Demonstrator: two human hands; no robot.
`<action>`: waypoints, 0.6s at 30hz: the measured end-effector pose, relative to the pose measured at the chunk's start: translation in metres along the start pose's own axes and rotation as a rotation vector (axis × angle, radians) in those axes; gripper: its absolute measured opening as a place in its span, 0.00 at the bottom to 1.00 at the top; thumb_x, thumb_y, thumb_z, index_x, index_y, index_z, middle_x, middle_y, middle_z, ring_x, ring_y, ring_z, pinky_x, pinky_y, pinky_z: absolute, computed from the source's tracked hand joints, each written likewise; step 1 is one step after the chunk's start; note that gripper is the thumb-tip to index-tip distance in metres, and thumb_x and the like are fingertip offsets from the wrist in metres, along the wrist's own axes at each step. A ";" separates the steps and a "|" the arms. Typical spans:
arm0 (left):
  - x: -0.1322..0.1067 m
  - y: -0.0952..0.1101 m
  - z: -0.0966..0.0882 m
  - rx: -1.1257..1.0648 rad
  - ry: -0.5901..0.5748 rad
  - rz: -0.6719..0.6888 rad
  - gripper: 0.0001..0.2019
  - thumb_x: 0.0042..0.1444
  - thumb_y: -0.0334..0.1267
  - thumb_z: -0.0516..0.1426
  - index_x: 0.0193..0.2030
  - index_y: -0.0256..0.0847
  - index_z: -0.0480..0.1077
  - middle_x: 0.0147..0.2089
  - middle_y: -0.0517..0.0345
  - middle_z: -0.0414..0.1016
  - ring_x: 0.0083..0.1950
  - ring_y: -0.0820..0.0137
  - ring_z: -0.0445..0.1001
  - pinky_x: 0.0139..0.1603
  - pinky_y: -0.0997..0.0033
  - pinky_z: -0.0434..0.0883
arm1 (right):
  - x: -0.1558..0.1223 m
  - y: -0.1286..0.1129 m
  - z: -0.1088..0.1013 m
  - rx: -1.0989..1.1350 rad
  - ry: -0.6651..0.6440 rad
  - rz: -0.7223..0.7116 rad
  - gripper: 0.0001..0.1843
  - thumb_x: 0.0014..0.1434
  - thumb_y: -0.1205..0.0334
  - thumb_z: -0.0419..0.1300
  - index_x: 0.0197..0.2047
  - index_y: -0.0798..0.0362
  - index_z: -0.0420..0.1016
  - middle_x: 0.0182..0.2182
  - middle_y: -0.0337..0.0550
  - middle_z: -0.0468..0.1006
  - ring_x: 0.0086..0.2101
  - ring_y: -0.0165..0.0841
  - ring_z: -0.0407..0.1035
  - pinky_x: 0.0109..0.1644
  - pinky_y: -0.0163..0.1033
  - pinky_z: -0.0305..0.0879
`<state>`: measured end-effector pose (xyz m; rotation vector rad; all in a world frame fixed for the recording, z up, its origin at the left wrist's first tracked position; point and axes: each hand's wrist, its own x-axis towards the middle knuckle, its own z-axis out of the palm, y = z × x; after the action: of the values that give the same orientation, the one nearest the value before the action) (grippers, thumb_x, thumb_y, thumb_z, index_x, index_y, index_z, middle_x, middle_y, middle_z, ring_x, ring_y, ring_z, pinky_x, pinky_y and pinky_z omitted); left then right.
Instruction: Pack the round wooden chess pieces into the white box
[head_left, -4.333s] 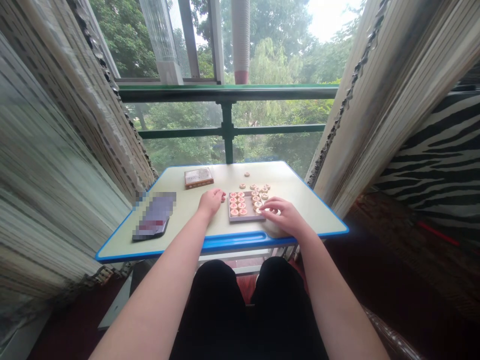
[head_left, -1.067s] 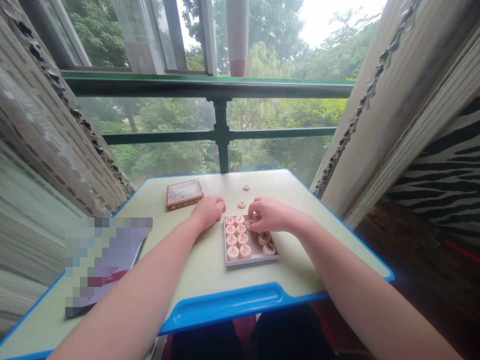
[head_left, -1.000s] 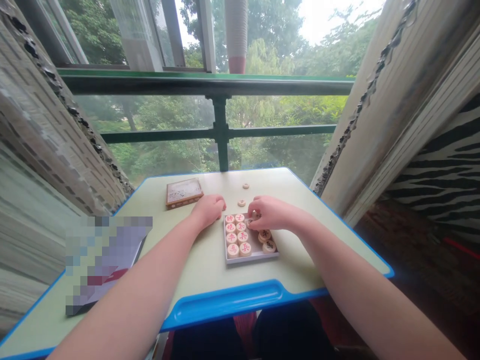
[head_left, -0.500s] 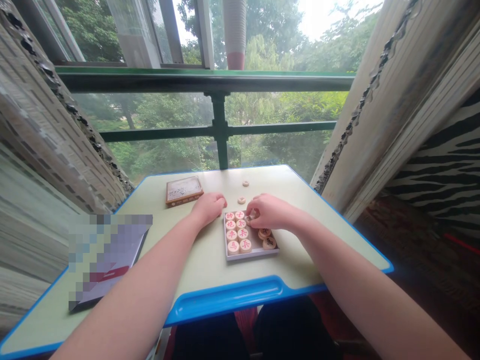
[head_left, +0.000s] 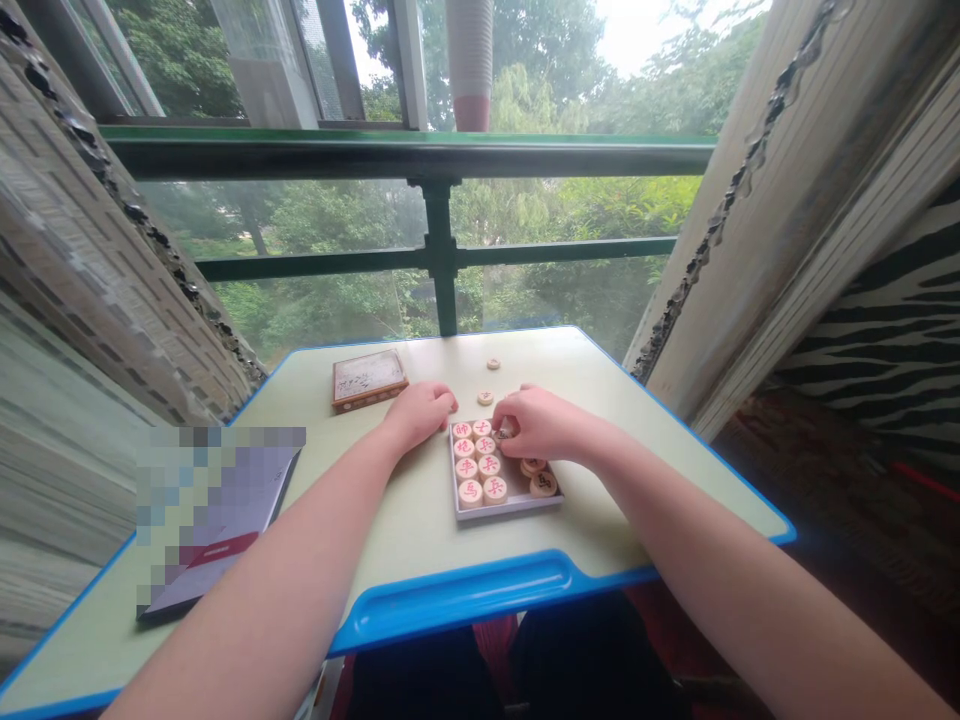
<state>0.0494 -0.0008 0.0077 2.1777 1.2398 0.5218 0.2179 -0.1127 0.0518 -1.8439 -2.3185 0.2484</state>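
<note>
In front of me lies a shallow box tray (head_left: 508, 508) holding round wooden Chinese chess pieces. Red-marked pieces (head_left: 489, 467) fill its left part in two columns, and black-marked pieces (head_left: 543, 484) sit along the right side. My right hand (head_left: 541, 422) reaches over the tray's far right corner, its fingers closed on a Chinese chess piece (head_left: 503, 436) at the tray. At the tray's far left corner my left hand (head_left: 426, 414) rests on the table with curled fingers; whether they hold anything is hidden. Two loose pieces lie beyond the tray, the nearer one (head_left: 486, 398) close to my right fingertips.
A brown box lid (head_left: 370, 374) lies at the back left of the pale table (head_left: 420, 540). A dark-edged flat item (head_left: 225, 550), partly blurred out, is by my left forearm. A blue pen groove (head_left: 465, 590) runs along the near edge. Window railings stand behind.
The view has shifted slightly. My hands stay in nearly the same places, the right one still with its fingers on the piece at the tray.
</note>
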 end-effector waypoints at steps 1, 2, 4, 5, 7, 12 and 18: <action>0.000 0.000 0.000 -0.003 0.000 -0.001 0.14 0.46 0.38 0.47 0.29 0.39 0.73 0.18 0.61 0.70 0.22 0.72 0.66 0.24 0.74 0.60 | 0.000 0.000 0.001 0.003 0.006 -0.008 0.13 0.43 0.64 0.58 0.35 0.51 0.76 0.27 0.41 0.76 0.36 0.35 0.65 0.33 0.33 0.57; -0.001 0.001 -0.001 -0.006 -0.001 -0.004 0.14 0.46 0.38 0.47 0.29 0.39 0.73 0.18 0.61 0.71 0.22 0.72 0.66 0.24 0.74 0.60 | 0.000 0.001 0.001 0.005 0.009 -0.010 0.13 0.43 0.64 0.58 0.35 0.51 0.76 0.27 0.41 0.76 0.36 0.35 0.65 0.33 0.33 0.57; -0.001 0.001 -0.001 -0.013 -0.003 -0.011 0.14 0.46 0.37 0.47 0.30 0.39 0.73 0.18 0.61 0.71 0.21 0.72 0.66 0.24 0.74 0.60 | 0.000 0.001 0.001 0.005 0.012 -0.003 0.14 0.43 0.64 0.59 0.36 0.51 0.76 0.27 0.40 0.76 0.36 0.35 0.65 0.33 0.33 0.57; -0.001 0.001 -0.001 -0.017 -0.004 -0.015 0.14 0.46 0.37 0.47 0.30 0.39 0.73 0.18 0.61 0.71 0.21 0.73 0.65 0.24 0.74 0.60 | 0.000 0.001 0.001 0.003 0.015 0.005 0.14 0.43 0.64 0.59 0.36 0.51 0.76 0.27 0.40 0.76 0.36 0.35 0.65 0.32 0.33 0.57; -0.001 0.001 -0.001 -0.023 -0.009 -0.021 0.14 0.46 0.37 0.47 0.30 0.39 0.73 0.18 0.62 0.71 0.20 0.73 0.65 0.23 0.74 0.59 | 0.000 0.000 0.000 -0.005 0.016 0.030 0.13 0.42 0.63 0.60 0.35 0.51 0.76 0.27 0.41 0.76 0.35 0.35 0.65 0.31 0.33 0.57; -0.001 0.001 -0.001 -0.027 -0.012 -0.020 0.14 0.46 0.37 0.47 0.30 0.39 0.73 0.18 0.62 0.71 0.19 0.74 0.64 0.22 0.75 0.59 | 0.000 0.000 -0.001 -0.010 0.007 0.055 0.11 0.42 0.62 0.60 0.33 0.51 0.77 0.27 0.41 0.76 0.35 0.35 0.65 0.30 0.32 0.56; 0.000 -0.001 -0.001 -0.022 -0.017 -0.025 0.14 0.46 0.37 0.47 0.30 0.39 0.73 0.19 0.62 0.71 0.18 0.74 0.64 0.22 0.75 0.59 | 0.001 0.000 -0.001 -0.003 0.000 0.050 0.13 0.42 0.65 0.58 0.35 0.49 0.77 0.27 0.41 0.75 0.36 0.35 0.64 0.29 0.32 0.55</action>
<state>0.0481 -0.0001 0.0072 2.1413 1.2447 0.5031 0.2182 -0.1119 0.0524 -1.9046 -2.2762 0.2514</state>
